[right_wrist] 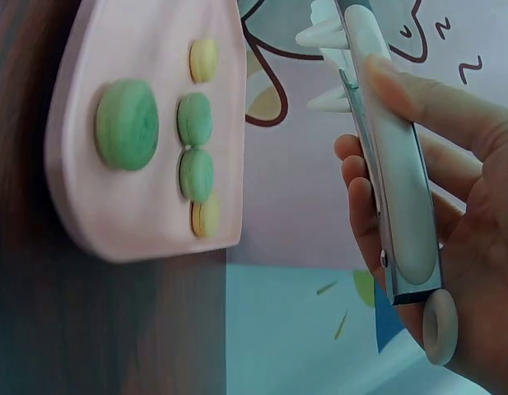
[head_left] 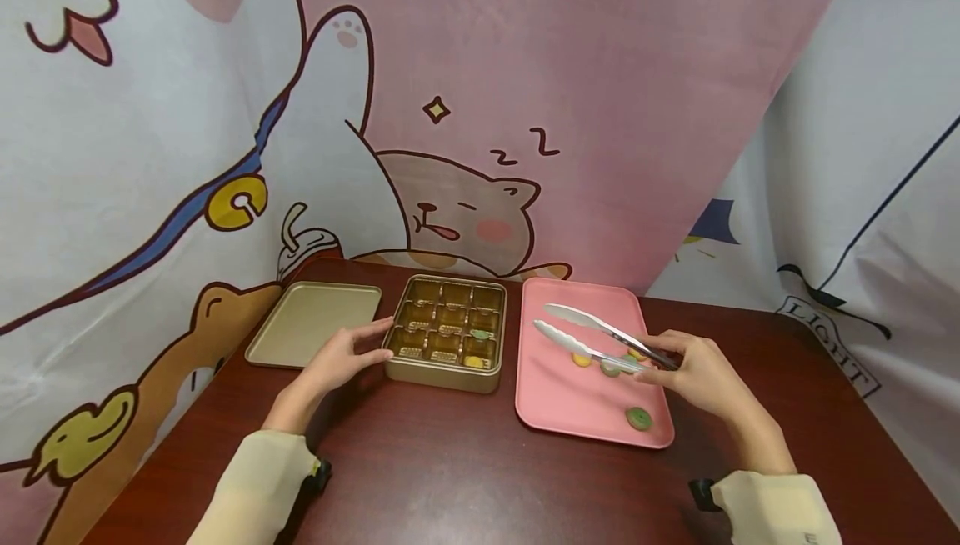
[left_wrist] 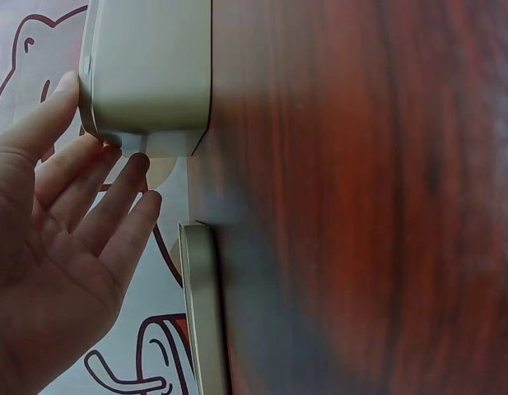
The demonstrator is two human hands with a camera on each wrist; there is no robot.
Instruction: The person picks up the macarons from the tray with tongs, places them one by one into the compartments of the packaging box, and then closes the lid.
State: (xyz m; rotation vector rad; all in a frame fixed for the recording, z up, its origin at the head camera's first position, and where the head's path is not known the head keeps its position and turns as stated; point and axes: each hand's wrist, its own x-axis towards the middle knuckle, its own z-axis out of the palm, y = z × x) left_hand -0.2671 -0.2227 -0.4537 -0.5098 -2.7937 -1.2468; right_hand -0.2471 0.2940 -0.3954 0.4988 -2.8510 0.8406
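Observation:
A gold box (head_left: pixel 442 377) with a clear compartmented insert stands mid-table. In its right column are a green macaron (head_left: pixel 482 334) and, in the front compartment, a yellow macaron (head_left: pixel 474 362). My left hand (head_left: pixel 337 357) touches the box's left side with thumb and fingertips, fingers fairly straight. My right hand (head_left: pixel 703 370) grips tongs (right_wrist: pixel 393 156) over the pink tray (head_left: pixel 562 403); their arms are spread, nothing between the tips. On the tray lie a green macaron (right_wrist: pixel 127 125) near the front and a row of green and yellow macarons (right_wrist: pixel 195 119) farther back, partly hidden by the tongs in the head view.
A flat gold lid (head_left: pixel 318 320) lies left of the box, close to the back wall cloth (head_left: pixel 645 112) with cartoon prints. The dark wooden table (head_left: pixel 450 462) extends in front of the box and tray.

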